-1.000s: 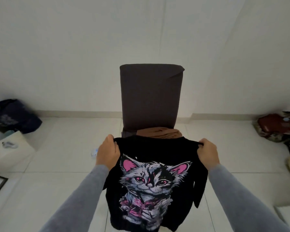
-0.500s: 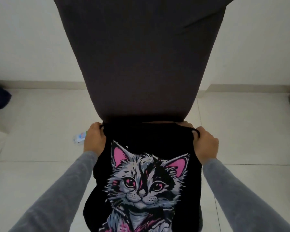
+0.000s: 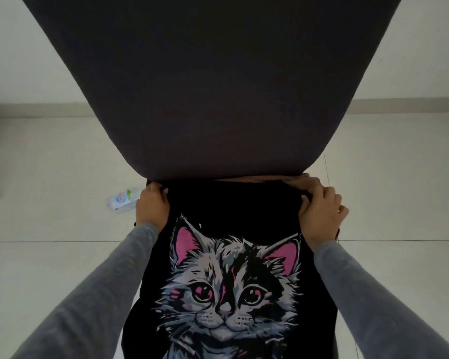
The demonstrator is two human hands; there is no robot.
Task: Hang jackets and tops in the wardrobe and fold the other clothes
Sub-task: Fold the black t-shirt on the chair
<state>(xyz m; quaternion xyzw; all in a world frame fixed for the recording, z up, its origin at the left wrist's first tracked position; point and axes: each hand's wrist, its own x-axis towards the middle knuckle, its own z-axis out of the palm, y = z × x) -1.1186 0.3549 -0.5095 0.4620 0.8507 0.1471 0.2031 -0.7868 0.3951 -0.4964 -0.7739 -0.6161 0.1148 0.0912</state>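
Corners at the far edge of a black cat-print top (image 3: 231,281) are gripped, the left hand (image 3: 152,207) curled round the left one and the right hand (image 3: 319,211) round the right. The top spreads just below the dark chair back (image 3: 218,86), its long axis running near to far, with the cat's ears far and its chin near.

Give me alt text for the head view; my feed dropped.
The left hand and right hand grip the upper corners of a black cat-print top, spread just below a dark chair back. Brown fabric shows between the top and the chair back, and a small plastic bottle lies on the tiled floor left of the chair.
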